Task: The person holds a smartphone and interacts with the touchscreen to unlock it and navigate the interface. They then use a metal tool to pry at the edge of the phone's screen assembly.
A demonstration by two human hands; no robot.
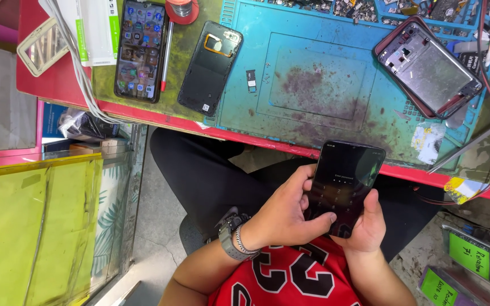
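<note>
Across the top of the frame runs your red-edged surface (160,116), and most of its right half lies under a stained blue mat (313,79). At the upper right of that mat rests an opened phone frame (429,68), its inner plate facing up. At the upper left, on a green patch, lies a lit phone (141,48) with a screen full of icons, and just beside it to the right sits a dark back cover (210,67).

Below the surface's edge, at the lower centre of the frame, you hold a black phone (347,184) over your lap, apart from the surface. Its screen is dim; it looks like a keypad, though the glare makes that hard to tell.

Your left hand (287,212) wraps the phone's left edge, grip clamped on it, thumb across the lower screen. Your right hand (364,226) cups the bottom right corner, grip also closed on the phone, thumb lying along the glass.

A metal watch (229,235) and a thin bracelet (242,242) sit on your left wrist.
</note>
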